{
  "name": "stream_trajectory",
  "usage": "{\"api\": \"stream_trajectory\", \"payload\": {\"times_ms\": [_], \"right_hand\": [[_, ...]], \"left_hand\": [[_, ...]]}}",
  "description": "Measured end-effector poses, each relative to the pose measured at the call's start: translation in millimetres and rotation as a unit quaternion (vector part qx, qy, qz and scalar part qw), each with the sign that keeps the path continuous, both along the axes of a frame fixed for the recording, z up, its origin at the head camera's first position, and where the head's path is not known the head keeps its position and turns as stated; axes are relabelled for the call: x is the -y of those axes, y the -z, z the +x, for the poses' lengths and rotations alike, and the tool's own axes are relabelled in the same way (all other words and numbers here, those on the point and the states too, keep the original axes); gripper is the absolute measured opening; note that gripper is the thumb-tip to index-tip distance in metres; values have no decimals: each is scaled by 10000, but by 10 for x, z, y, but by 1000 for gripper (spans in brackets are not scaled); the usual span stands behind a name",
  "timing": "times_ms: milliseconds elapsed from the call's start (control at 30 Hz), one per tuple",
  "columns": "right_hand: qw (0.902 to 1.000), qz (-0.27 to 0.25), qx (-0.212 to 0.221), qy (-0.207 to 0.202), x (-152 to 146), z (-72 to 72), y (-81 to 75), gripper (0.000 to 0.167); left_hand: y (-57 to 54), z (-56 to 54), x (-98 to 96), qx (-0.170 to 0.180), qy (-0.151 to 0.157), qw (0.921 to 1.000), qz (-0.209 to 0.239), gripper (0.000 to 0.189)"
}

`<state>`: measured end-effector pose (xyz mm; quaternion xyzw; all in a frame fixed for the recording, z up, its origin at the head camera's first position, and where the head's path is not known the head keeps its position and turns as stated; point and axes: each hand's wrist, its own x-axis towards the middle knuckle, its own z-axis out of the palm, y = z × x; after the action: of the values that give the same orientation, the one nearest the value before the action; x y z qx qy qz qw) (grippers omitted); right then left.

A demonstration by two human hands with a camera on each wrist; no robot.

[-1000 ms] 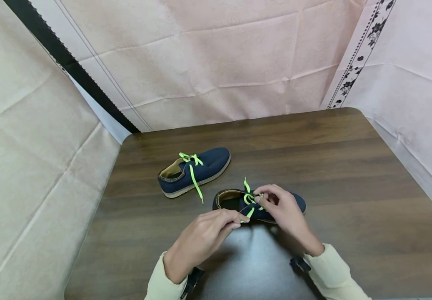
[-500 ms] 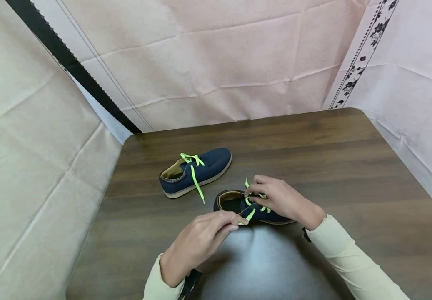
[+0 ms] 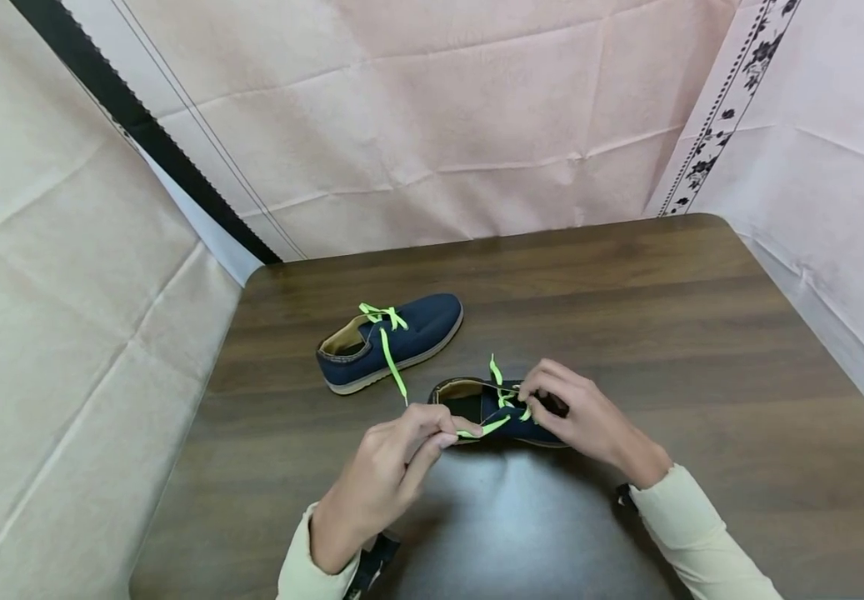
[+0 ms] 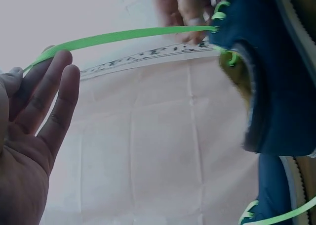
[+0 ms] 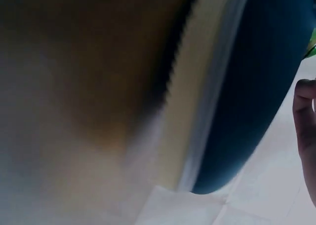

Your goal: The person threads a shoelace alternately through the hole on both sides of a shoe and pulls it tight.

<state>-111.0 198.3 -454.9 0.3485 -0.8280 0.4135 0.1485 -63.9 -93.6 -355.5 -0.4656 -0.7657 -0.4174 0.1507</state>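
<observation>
A navy shoe (image 3: 536, 431) with bright green laces stands on the table in the head view, toe to the right. My left hand (image 3: 382, 467) pinches one end of its shoelace (image 3: 495, 426) between thumb and forefinger. In the left wrist view that lace (image 4: 118, 35) runs straight and taut to the eyelets; the other fingers are spread. My right hand (image 3: 585, 412) pinches at the laces over the shoe's front, its fingertips partly hidden by the hand. The right wrist view shows the shoe's pale sole edge (image 5: 197, 101) and a bent finger (image 5: 304, 111).
The matching navy shoe (image 3: 424, 325) lies behind and to the left, one lace end (image 3: 393, 367) hanging over its side. Both stand on a brown wooden table (image 3: 664, 333) with rounded far corners. Pale cloth sheets (image 3: 439, 125) hang around the table.
My left hand has drawn the lace end to the left and slightly up, stretching it. The right hand moved left over the laces, then back right. The far shoe stays put.
</observation>
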Motion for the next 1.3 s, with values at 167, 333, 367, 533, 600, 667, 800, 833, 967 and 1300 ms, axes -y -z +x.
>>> {"api": "stream_trajectory", "payload": {"times_ms": [167,333,367,533,600,667,800,833,967,1300], "right_hand": [[9980,-431,290,367,14,161,24,25],[9906,213,886,1024,29,225,-3,43],[9873,424,1023,1139,30,225,-4,51],[9718,1116,1536,1399,33,205,12,74],[9683,1210,1638,1444,29,199,25,76],[9668,1249,1674,1475,26,194,32,76],[9668,1243,1665,1490,23,183,34,73],[9671,1231,1659,1482,22,181,35,72],[9679,1162,1689,1452,8,186,43,68],[9609,1597,1776,1400,-56,163,-37,77]], "left_hand": [[-122,23,62,68,-232,9997,39,14],[-205,54,95,191,-362,9990,-194,16],[-216,61,100,198,-370,9988,-236,16],[-272,101,124,282,-512,9969,-523,18],[-293,113,128,249,-538,9963,-621,17],[-310,124,135,233,-497,9965,-635,15],[-335,155,152,197,-437,9968,-642,11],[-340,167,159,261,-428,9967,-646,11],[-341,200,181,459,-434,9959,-655,11],[-276,109,293,555,-508,9960,-475,11]]}}
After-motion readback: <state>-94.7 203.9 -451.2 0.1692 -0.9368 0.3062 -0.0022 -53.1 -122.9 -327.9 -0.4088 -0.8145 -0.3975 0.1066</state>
